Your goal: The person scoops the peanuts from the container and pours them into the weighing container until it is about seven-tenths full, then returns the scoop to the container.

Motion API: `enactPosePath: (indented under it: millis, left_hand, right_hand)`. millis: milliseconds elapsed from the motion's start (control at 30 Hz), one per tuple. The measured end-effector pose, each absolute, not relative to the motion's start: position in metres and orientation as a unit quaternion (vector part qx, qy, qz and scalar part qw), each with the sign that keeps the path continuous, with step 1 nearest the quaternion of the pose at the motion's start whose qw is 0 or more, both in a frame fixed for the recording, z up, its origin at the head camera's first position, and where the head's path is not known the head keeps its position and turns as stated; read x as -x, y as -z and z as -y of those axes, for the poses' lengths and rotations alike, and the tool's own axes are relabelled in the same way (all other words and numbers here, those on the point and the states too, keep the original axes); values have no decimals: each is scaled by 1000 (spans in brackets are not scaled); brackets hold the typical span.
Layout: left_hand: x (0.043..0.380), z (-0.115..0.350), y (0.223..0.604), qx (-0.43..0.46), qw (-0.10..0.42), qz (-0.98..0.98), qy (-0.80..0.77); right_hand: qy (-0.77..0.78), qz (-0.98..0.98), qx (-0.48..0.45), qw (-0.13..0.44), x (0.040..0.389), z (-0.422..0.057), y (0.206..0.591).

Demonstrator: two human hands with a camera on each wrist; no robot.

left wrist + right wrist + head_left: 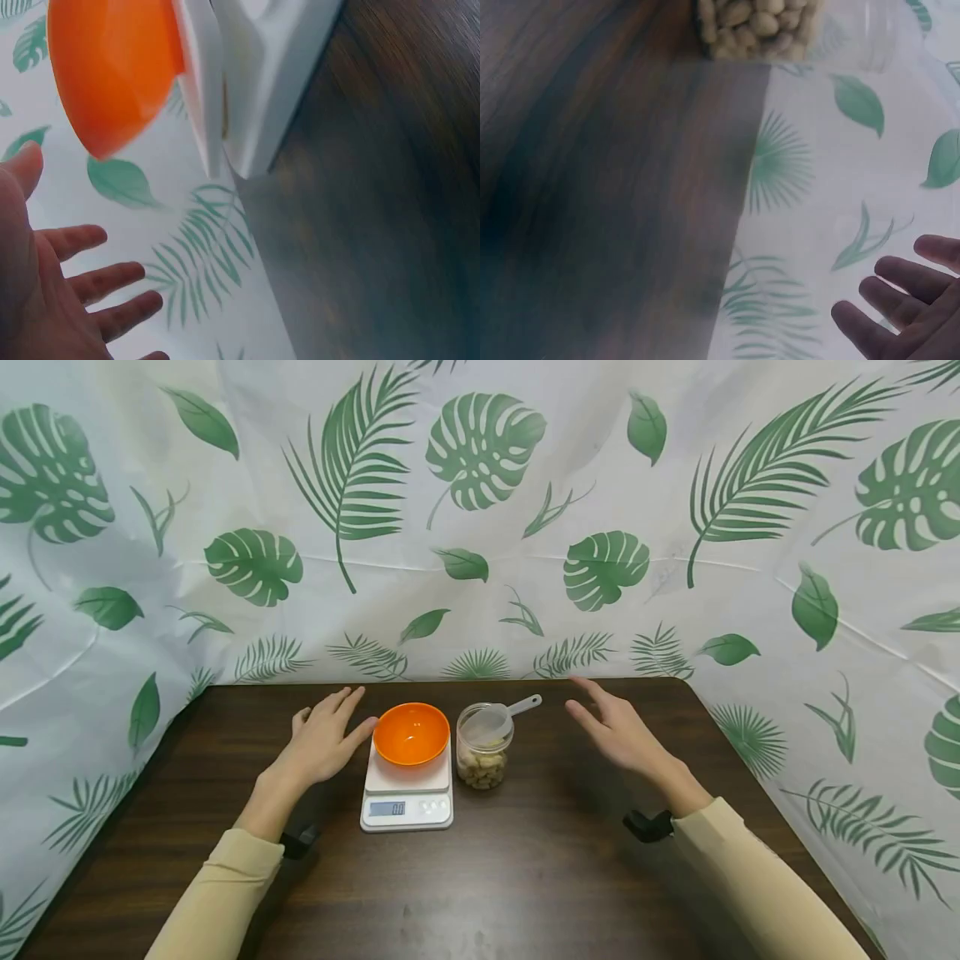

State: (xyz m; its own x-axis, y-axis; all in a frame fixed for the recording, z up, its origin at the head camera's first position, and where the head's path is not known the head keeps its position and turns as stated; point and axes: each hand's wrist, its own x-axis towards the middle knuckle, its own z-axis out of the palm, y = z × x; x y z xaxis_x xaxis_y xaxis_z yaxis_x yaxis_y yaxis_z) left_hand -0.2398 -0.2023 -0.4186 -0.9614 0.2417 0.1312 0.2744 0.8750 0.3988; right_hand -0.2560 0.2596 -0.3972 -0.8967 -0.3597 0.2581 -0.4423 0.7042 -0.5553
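Note:
An orange bowl point(412, 735) sits on a white kitchen scale point(407, 811) whose display reads 0.0. Just left of the bowl is my left hand point(321, 737), fingers spread, its thumb close to the rim; the left wrist view shows a gap between that hand and the bowl point(112, 71). Right beside the scale stands a clear jar point(483, 752) part filled with nuts point(757, 26). A light grey scoop point(522, 704) rests in the jar's mouth, handle leaning to the right. To the jar's right my right hand point(618, 727) hovers with fingers extended, holding nothing.
The dark wooden table point(480, 885) ends at the back against a white curtain point(510, 610) printed with green leaves, which also runs along both sides. Black straps with devices point(648, 827) sit at both wrists.

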Motion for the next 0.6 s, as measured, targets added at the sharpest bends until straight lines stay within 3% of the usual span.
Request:
enactPosePath:
  millis: [300, 600]
  left_hand:
    - [241, 177, 412, 187, 84, 950, 237]
    - [244, 144, 406, 232, 97, 936, 247]
  right_hand:
    - [-355, 901, -245, 43, 256, -237, 385]
    - [-376, 885, -276, 10, 257, -215, 374]
